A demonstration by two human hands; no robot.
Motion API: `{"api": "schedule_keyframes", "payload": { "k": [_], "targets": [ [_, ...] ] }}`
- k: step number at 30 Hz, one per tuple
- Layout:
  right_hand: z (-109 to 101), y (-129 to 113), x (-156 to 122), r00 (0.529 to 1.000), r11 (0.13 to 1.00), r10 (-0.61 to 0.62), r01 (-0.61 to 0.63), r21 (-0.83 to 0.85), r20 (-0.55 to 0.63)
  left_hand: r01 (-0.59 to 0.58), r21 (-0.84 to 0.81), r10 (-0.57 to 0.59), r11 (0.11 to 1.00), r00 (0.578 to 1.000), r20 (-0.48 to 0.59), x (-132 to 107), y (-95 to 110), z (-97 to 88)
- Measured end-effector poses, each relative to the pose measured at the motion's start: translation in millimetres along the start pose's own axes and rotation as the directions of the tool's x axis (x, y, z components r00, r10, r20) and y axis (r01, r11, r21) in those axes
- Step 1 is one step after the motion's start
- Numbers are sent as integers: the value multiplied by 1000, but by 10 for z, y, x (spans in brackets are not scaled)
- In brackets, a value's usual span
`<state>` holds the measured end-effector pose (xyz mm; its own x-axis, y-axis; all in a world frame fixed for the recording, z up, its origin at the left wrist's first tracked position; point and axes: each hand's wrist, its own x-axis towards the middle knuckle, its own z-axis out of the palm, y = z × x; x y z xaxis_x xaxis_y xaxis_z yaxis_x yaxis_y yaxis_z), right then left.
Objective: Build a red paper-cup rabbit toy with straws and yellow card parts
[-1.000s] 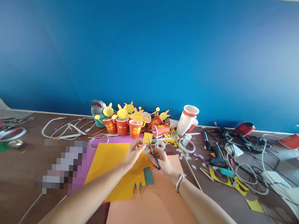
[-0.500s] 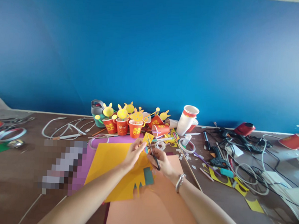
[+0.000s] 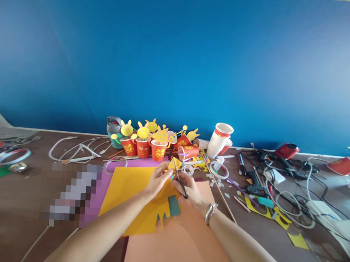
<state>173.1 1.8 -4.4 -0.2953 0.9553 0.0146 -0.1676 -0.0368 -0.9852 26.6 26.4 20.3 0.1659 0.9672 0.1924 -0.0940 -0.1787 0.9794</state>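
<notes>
My left hand [image 3: 158, 179] pinches a small piece of yellow paper [image 3: 177, 163] between thumb and fingers. In my right hand [image 3: 192, 188] is a pair of scissors [image 3: 183, 188] with dark handles, its blades pointing up and left against the yellow paper. A silver bracelet circles my right wrist. Beneath both hands lie a large yellow sheet [image 3: 124, 195] with cut-outs along its right edge and a peach sheet [image 3: 186, 245]. A dark green piece [image 3: 174, 206] shows beside the yellow sheet's cut edge.
Behind my hands stand red paper cups [image 3: 158, 150] bearing yellow animal-head cut-outs. A stack of white cups [image 3: 219, 141] leans at their right. Tape rolls [image 3: 188, 170], paper scraps, a glue gun [image 3: 254, 184] and tangled cables fill the right side. A purple sheet [image 3: 96, 197] lies at left.
The small yellow paper has shifted and turned slightly to the right between my left fingers. Both hands have otherwise stayed almost in place.
</notes>
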Motion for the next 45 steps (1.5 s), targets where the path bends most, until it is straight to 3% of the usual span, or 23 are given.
{"api": "schedule_keyframes", "payload": {
  "k": [18, 29, 37, 45],
  "targets": [
    [-9, 5, 11, 1000, 998, -18, 18, -54, -10, -9, -39, 4, 999, 995, -104, 22, -60, -13],
    [-3, -30, -5, 997, 995, 80, -79, -57, 21, -32, -6, 31, 999, 999, -5, 25, -61, -22],
    [-27, 28, 25, 1000, 1000, 7, -7, -4, 11, -35, 1, 35, 999, 999, -41, 47, -103, -37],
    [-35, 55, 30, 1000, 1000, 10, -10, 24, 1, -37, -25, 36, 999, 998, -43, 49, -113, -44]
  ]
}}
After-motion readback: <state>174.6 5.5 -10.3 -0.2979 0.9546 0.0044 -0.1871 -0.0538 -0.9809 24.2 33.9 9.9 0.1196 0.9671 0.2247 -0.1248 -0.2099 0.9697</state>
